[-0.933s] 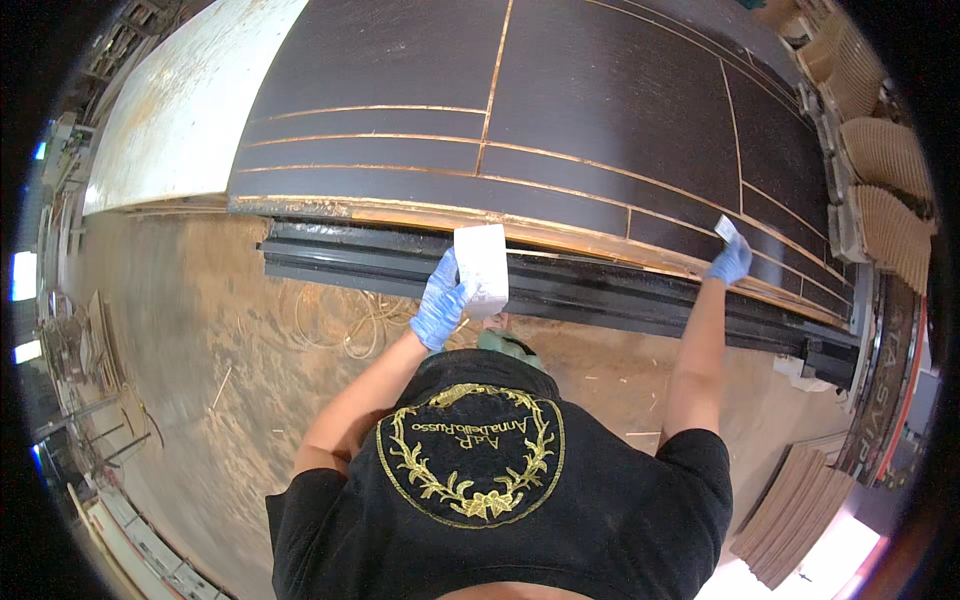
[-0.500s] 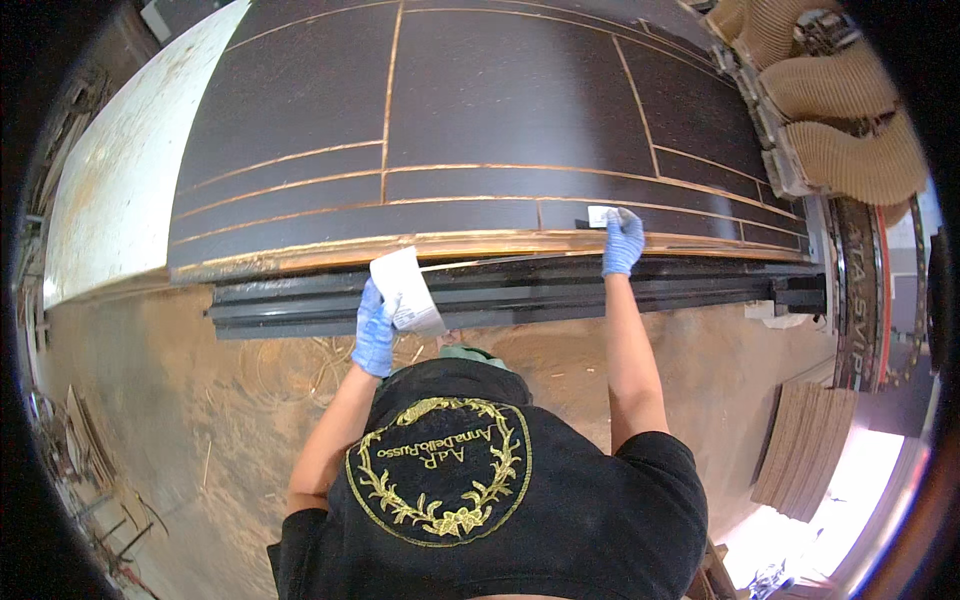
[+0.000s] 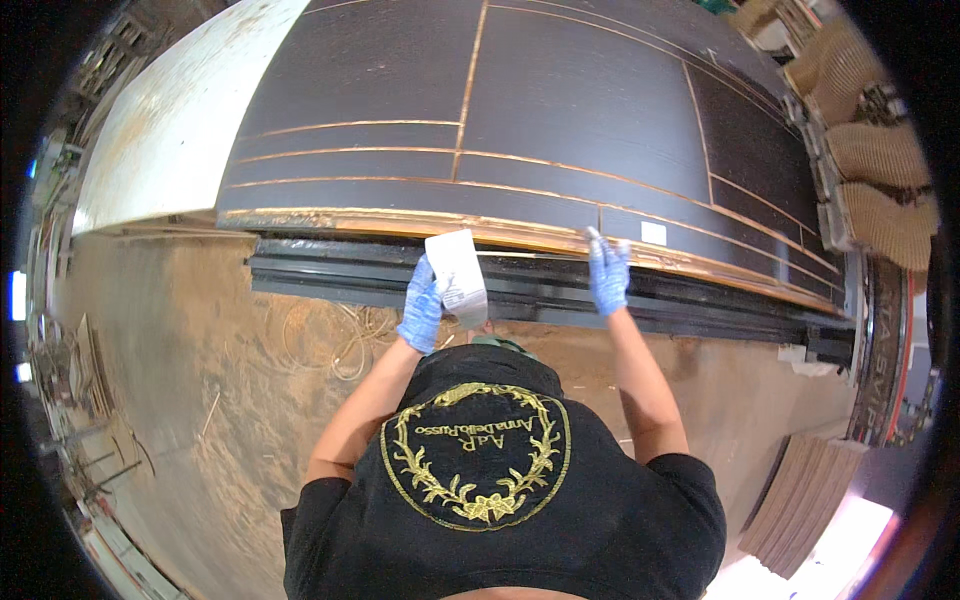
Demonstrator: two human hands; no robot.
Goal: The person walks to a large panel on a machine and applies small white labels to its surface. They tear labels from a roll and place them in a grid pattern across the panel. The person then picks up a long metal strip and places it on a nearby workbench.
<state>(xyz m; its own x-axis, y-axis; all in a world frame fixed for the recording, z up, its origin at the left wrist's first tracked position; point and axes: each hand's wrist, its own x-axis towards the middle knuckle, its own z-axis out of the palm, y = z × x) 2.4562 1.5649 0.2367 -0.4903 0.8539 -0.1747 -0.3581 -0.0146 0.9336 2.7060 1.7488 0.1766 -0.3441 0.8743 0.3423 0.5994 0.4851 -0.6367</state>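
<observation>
Looks like you've got one white label (image 3: 653, 234) down on the dark panel (image 3: 580, 90), right hand (image 3: 609, 272) empty, fingers apart, with the white paper strip (image 3: 458, 268) left clamped in your left hand (image 3: 420, 312).

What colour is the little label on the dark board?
The label is white; see the head view.

wide flat charcoal-black panel (image 3: 580, 90): coppery straight-line grid | small rectangular label (image 3: 653, 233): white | white paper strip (image 3: 457, 263): dark print | left gloved hand (image 3: 421, 307), right gloved hand (image 3: 608, 277): mottled pale blue | black cloth shirt (image 3: 480, 552): gold wreath
</observation>
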